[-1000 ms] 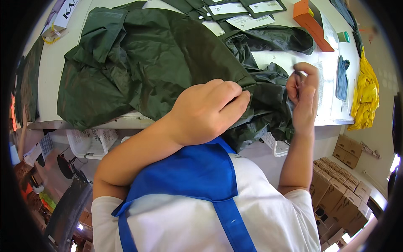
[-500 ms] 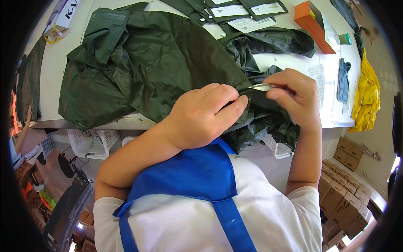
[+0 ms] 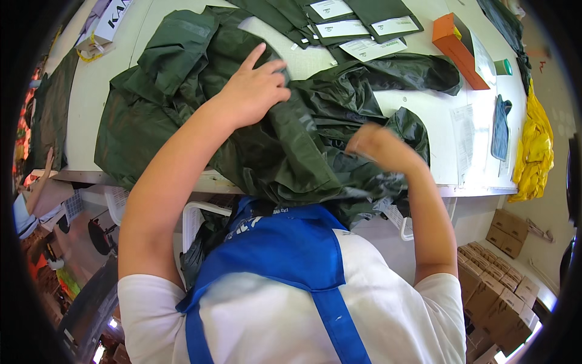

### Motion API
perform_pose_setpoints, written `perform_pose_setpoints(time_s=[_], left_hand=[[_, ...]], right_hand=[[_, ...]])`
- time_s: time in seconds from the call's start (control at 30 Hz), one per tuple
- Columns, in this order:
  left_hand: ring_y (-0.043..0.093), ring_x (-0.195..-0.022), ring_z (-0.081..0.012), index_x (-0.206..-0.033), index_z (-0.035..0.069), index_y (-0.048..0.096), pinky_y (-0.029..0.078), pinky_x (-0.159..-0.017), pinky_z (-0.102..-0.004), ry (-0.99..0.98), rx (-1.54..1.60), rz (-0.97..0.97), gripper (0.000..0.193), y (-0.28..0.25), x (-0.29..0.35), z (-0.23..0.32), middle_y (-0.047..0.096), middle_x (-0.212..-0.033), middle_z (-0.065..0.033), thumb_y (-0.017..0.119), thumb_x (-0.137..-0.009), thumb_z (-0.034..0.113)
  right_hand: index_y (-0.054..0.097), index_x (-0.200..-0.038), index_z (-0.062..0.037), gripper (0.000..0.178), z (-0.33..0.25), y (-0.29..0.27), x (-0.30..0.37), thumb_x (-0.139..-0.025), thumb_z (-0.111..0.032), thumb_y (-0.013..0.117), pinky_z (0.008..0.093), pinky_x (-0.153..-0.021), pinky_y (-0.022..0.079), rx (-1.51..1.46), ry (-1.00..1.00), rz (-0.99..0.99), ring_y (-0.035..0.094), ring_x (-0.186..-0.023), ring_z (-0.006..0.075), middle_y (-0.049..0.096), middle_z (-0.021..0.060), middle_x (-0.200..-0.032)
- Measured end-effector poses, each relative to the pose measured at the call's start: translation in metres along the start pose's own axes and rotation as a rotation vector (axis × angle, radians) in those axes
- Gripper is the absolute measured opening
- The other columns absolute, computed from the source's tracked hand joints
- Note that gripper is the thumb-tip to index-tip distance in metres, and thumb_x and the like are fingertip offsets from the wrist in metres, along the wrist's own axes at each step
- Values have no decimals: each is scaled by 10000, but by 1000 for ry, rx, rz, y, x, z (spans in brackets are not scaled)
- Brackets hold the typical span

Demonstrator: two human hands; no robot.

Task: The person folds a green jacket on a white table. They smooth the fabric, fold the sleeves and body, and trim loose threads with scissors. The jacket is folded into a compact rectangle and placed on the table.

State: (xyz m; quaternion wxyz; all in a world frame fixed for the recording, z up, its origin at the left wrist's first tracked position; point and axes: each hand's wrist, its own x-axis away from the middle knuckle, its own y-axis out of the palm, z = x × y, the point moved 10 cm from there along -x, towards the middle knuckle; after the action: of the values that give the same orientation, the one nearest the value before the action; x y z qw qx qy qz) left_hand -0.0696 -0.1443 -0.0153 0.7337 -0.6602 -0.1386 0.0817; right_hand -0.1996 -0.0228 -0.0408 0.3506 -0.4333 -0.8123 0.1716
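A dark green, shiny waterproof garment (image 3: 176,91) lies bunched over the worktable, its lower folds hanging past the near edge. On its upper middle rests my left hand (image 3: 251,91), fingers apart and lying over the fabric. My right hand (image 3: 385,147) is over the crumpled right part of the garment, blurred by motion, its fingers curled. A thin metallic glint below those fingers matches the small thread snips (image 3: 362,156); most of the tool is hidden. One sleeve-like length of the fabric (image 3: 418,70) stretches away to the right.
Several folded green packs with white labels (image 3: 342,28) lie at the far side. An orange box (image 3: 458,48), a green tape roll (image 3: 502,67) and a blue cloth piece (image 3: 501,127) are on the right. Yellow fabric (image 3: 532,145) hangs there. Another person's hand (image 3: 48,161) shows far left.
My left hand has let go of the fabric edge beside the snips and moved up and left, its fingers spreading. My right hand has dropped lower and left. The garment's folds have shifted nearer.
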Motion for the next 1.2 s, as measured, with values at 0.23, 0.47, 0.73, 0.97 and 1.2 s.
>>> perform_pose_setpoints(time_s=[0.23, 0.47, 0.73, 0.97, 1.2], left_hand=[[561, -816, -337, -917, 79, 568, 457, -683, -429, -42, 73, 154, 364, -95, 107, -2, 526, -832, -109, 616, -573, -28], [606, -907, -365, -1051, 55, 589, 491, -755, -426, -609, 506, -498, 344, 51, 289, 6, 628, -997, -139, 685, -723, 86], [457, -1242, -292, -1339, 135, 456, 370, -1028, -391, -376, 187, 683, 682, -102, 101, -65, 497, -1318, -101, 534, -700, -87], [579, -1068, -332, -1163, 159, 587, 476, -888, -392, -467, 27, 192, 481, -49, 31, -191, 618, -1124, -118, 475, -741, -41], [583, -751, -294, -957, 109, 637, 475, -636, -418, -138, -508, 814, 351, -163, 208, -91, 591, -793, -71, 650, -628, -10]], right_hand=[[701, -946, -115, 186, 110, -24, -35, -888, -208, 551, 406, -959, 416, 107, 282, 377, 572, -1012, 335, 639, 144, -1012], [675, -1010, -38, 264, 34, -170, 59, -979, -225, 491, 295, -858, 416, -41, 245, 1081, 551, -928, 156, 625, 73, -941], [621, -1030, 2, 235, 14, -191, 122, -992, -173, 468, 199, -782, 327, -368, -87, 1213, 445, -825, 58, 598, 3, -981], [628, -1041, 13, 293, 19, -203, 155, -998, -226, 464, 252, -890, 376, -143, 35, 1424, 532, -944, 112, 614, 32, -987], [638, -1061, 9, 335, 73, -191, 214, -972, -289, 516, 230, -799, 408, -504, 145, 1656, 547, -908, 106, 628, 48, -1015]])
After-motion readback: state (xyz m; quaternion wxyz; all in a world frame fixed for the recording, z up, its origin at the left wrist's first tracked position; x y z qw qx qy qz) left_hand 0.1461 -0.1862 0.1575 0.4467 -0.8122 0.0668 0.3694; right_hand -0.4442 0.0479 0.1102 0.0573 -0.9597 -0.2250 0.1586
